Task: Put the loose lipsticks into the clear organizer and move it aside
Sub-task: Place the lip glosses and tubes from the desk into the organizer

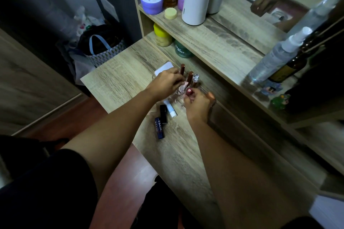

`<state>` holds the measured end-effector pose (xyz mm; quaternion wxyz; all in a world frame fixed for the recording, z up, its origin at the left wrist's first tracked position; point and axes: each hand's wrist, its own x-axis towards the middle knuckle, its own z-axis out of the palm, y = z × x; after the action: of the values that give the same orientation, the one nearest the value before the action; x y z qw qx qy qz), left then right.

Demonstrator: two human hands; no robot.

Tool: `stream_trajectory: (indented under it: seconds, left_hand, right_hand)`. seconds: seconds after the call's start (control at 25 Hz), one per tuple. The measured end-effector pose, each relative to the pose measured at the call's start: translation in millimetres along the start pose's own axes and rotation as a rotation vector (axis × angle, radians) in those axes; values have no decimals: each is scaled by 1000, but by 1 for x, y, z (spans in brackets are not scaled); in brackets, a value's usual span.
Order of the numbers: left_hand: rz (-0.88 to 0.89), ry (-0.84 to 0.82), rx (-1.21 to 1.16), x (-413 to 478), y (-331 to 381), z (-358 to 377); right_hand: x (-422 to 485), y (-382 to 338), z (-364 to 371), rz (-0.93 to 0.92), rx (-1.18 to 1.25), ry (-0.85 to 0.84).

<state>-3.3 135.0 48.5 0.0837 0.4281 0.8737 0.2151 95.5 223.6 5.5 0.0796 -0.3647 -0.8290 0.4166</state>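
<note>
Both hands over organizer (pixel 202 90), mostly hidden: left hand (pixel 164 83) pinching pink tube (pixel 183 86), right hand (pixel 198 105) gripping red-capped lipstick (pixel 189 91).

The wood-grain desk (pixel 119 83) lies bare to the left of the clear plastic organizer (pixel 176 96) and toward the near edge. Just in front of the organizer lie a dark blue lip-balm stick (pixel 159 128), a black lipstick tube (pixel 163 114) and a white tube (pixel 170 108). Behind it, the low wooden shelf (pixel 219 50) overhangs.
</note>
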Motion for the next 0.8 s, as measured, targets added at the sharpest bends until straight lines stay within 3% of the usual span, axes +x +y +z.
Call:
stream_trajectory:
  seconds: [0.4,0.6,0.8]
  left_hand:
    - [24,102,9,-14,0,-11]
    - [-238,191,-136,-60,-16,-9]
    - [-537,-26,-207,-120,-19,32]
  right_hand:
    - [-11,-9,-11,21,55,67]
    - [-49,-1,-4,-3,14,9]
    - [-54,8,6,-276,-231,-264]
